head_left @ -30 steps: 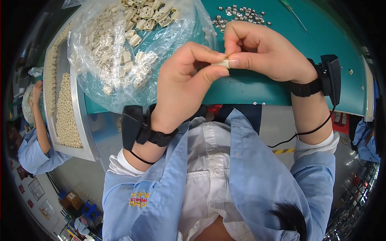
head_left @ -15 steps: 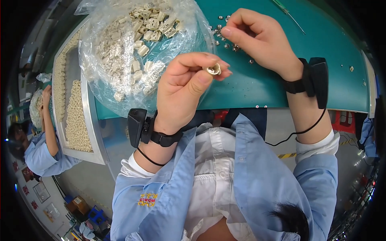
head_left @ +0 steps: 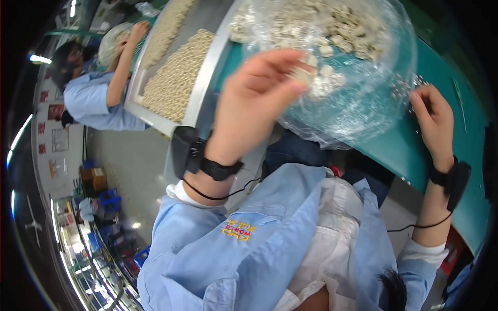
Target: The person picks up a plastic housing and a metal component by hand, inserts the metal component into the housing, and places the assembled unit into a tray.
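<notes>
My left hand [head_left: 254,101] is raised beside the clear plastic bag, blurred by motion. Its thumb and fingers close on a small cream plastic part [head_left: 303,73]. Inside the bag [head_left: 358,122] lie many similar cream parts [head_left: 353,31]. Over on the right, my right hand [head_left: 437,119] reaches to the small round metal pieces [head_left: 402,87] lying on the green table. Its thumb and index finger curl together at the edge of that pile; whether a piece is between them is hidden.
Left of the bag, a metal-rimmed tray [head_left: 205,78] holds rows of cream parts [head_left: 179,72]. A thin screwdriver-like tool [head_left: 459,103] lies on the green table [head_left: 384,155] at the far right. Another person [head_left: 98,98] in light blue works beyond the tray.
The view has swung left, bringing more of the tray and the other person in. My left hand has moved left with the cream part; my right hand stays near the metal pieces.
</notes>
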`<action>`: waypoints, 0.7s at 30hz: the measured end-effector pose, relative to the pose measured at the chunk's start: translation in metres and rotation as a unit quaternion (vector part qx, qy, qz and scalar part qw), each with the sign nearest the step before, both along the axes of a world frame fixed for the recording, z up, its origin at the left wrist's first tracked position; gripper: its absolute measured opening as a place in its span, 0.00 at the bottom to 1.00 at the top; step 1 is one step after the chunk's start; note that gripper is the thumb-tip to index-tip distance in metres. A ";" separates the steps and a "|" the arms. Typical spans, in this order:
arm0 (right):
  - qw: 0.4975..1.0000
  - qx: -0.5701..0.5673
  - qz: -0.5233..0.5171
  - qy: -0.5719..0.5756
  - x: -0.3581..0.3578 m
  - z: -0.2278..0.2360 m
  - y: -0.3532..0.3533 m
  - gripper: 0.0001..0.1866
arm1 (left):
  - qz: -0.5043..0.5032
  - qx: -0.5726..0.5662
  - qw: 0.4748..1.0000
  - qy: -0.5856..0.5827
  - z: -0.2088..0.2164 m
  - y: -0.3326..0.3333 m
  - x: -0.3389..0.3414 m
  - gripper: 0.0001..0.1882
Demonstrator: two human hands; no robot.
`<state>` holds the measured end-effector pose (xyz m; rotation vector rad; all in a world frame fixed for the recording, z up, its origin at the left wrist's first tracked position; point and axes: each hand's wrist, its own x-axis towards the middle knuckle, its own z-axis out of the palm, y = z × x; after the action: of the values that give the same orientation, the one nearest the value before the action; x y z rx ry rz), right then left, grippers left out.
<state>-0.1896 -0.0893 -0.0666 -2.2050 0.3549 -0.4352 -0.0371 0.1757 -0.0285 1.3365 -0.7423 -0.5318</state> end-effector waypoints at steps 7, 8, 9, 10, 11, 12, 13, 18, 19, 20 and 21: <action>0.999 -0.025 0.008 -0.027 0.002 0.001 0.009 0.06 | 0.331 0.251 0.853 -0.317 0.015 0.132 0.156 0.10; 0.999 -0.025 0.014 -0.030 0.003 0.000 0.009 0.06 | 0.338 0.253 0.849 -0.318 0.014 0.156 0.179 0.10; 0.999 -0.030 0.012 -0.025 0.004 -0.001 0.008 0.06 | 0.355 0.305 0.823 -0.322 0.013 0.180 0.201 0.11; 0.999 -0.034 0.008 -0.020 0.004 0.000 0.007 0.06 | 0.370 0.356 0.794 -0.324 0.013 0.201 0.216 0.11; 0.999 -0.040 0.002 -0.014 0.003 -0.002 0.006 0.06 | 0.373 0.356 0.792 -0.325 0.011 0.217 0.226 0.11; 0.999 -0.039 0.005 -0.017 0.003 -0.004 0.005 0.06 | 0.381 0.393 0.772 -0.323 0.008 0.233 0.236 0.12; 0.999 -0.035 0.002 -0.014 0.003 -0.005 0.005 0.06 | 0.387 0.428 0.752 -0.318 0.005 0.247 0.243 0.12; 1.000 -0.025 -0.004 -0.003 0.002 -0.007 0.001 0.06 | 0.365 0.535 0.691 -0.320 -0.003 0.271 0.239 0.13; 1.000 -0.024 -0.003 0.000 0.002 -0.008 0.001 0.06 | 0.366 0.535 0.692 -0.319 -0.008 0.276 0.241 0.13; 1.000 -0.025 -0.002 0.001 0.002 -0.008 0.001 0.06 | 0.352 0.548 0.688 -0.319 -0.012 0.281 0.243 0.12; 1.000 -0.027 0.000 0.000 0.002 -0.009 0.001 0.06 | 0.339 0.562 0.684 -0.319 -0.015 0.285 0.245 0.12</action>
<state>-0.1880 -0.0888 -0.0754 -2.2574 0.3457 -0.4494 0.2077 0.4602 -0.0436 2.8925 -0.3268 0.2207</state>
